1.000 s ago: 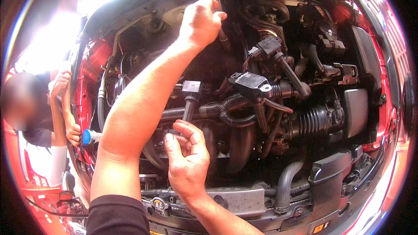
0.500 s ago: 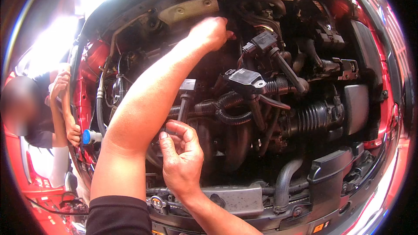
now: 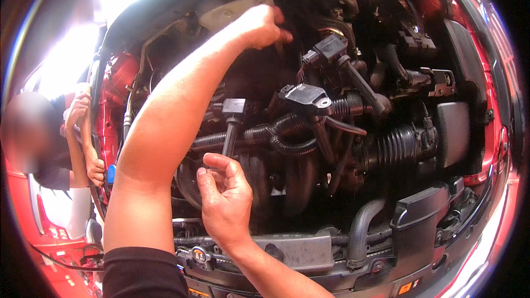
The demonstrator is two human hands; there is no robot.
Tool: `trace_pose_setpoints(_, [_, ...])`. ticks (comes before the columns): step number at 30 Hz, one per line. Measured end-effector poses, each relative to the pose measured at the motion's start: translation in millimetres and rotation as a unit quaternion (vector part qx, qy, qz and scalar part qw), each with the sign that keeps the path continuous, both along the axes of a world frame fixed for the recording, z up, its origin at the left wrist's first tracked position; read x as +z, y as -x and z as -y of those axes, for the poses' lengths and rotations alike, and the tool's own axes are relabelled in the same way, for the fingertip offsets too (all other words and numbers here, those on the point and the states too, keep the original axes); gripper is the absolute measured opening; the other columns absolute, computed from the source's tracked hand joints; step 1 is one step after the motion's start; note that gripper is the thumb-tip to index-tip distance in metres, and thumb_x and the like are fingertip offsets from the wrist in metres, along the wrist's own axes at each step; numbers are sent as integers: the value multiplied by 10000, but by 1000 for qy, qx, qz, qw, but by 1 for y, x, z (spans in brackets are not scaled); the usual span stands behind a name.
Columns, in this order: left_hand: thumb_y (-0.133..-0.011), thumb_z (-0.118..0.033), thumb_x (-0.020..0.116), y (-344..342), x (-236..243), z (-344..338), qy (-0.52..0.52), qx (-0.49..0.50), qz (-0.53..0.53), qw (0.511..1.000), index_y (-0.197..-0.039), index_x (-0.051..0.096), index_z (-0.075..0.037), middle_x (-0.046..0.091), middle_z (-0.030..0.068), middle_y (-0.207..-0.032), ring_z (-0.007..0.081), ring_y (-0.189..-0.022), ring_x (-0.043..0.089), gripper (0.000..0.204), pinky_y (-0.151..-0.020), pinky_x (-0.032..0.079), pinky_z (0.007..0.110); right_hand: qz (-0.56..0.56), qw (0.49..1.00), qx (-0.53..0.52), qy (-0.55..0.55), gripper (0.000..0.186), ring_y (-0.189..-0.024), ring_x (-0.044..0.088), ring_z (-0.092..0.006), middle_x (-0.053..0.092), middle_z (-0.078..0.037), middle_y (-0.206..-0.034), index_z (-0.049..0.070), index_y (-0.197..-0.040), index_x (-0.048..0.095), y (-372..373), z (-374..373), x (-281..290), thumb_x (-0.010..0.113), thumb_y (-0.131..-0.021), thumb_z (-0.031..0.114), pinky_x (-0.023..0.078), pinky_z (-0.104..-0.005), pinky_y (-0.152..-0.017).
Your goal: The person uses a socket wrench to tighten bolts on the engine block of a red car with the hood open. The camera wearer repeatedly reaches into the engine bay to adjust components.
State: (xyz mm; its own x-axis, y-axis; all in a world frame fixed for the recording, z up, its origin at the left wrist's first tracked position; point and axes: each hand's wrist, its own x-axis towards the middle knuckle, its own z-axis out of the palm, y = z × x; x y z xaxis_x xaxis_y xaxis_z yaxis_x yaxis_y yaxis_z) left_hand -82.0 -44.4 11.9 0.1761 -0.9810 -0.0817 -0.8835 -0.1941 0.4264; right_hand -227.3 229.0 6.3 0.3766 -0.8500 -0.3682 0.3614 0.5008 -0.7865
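My left hand (image 3: 264,26) reaches across the engine to its far side, just in front of a pale metal heat shield (image 3: 232,13). Its fingers are bent; anything they grip is lost in dark and blur. Nearer, my right hand (image 3: 226,201) hovers over the intake pipes, loosely curled, thumb and forefinger apart, nothing visible between them. Just beyond it an ignition coil (image 3: 234,107) stands on its black stem. A second ignition coil (image 3: 307,95) rests on ribbed hoses to its right. Farther back, a third ignition coil (image 3: 333,48) lies tilted, its stem pointing toward the near right.
A ribbed air duct (image 3: 389,149) and a curved coolant hose (image 3: 364,229) lie to the right. The radiator cap (image 3: 199,255) sits near the front edge. At left another person's hand (image 3: 95,172) rests on the red fender, close to a blue cap (image 3: 111,174).
My left hand has shifted slightly left, and its fingers have changed their bend. The right hand has moved a little left. My left arm now covers more of the blue cap.
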Motion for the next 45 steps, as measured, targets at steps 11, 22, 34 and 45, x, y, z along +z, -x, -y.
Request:
trace_pose_setpoints(11, [-878, -357, 739, -22, -10, 10, 89, -144, 12, 985, -876, 737, -29, 732, 185, -896, 296, -893, 716, 327, -791, 562, 404, -18, 999, 18, 28, 203, -859, 633, -149, 629, -88, -1086, -10, -1115, 637, 1, -3, 4, 648, -920, 44, 528, -305, -784])
trace_pose_setpoints(22, [-897, -378, 694, -17, -16, 14, 65, -102, 47, 992, -930, 763, -52, 721, 211, -865, 370, -858, 707, 335, -783, 561, 437, -21, 999, 16, 41, 191, -852, 634, -158, 629, -92, -1060, -11, -1101, 638, 0, -5, 2, 635, -915, 33, 529, -311, -779])
trace_pose_setpoints(34, [-852, -325, 777, -5, -5, 22, 23, -46, 154, 987, -1090, 683, -49, 700, 156, -1062, 304, -1017, 660, 376, -851, 521, 407, -29, 999, 18, 41, 195, -841, 634, -155, 634, -96, -1058, -13, -1100, 636, 1, -3, 1, 634, -908, 19, 528, -309, -773])
trace_pose_setpoints(45, [-880, -342, 740, -6, -5, 25, -49, -6, 206, 977, -926, 710, -28, 697, 164, -807, 298, -839, 697, 319, -797, 542, 411, -21, 999, 20, 34, 192, -834, 635, -154, 635, -94, -1050, -16, -1097, 636, 1, -5, 4, 636, -908, 18, 528, -309, -768])
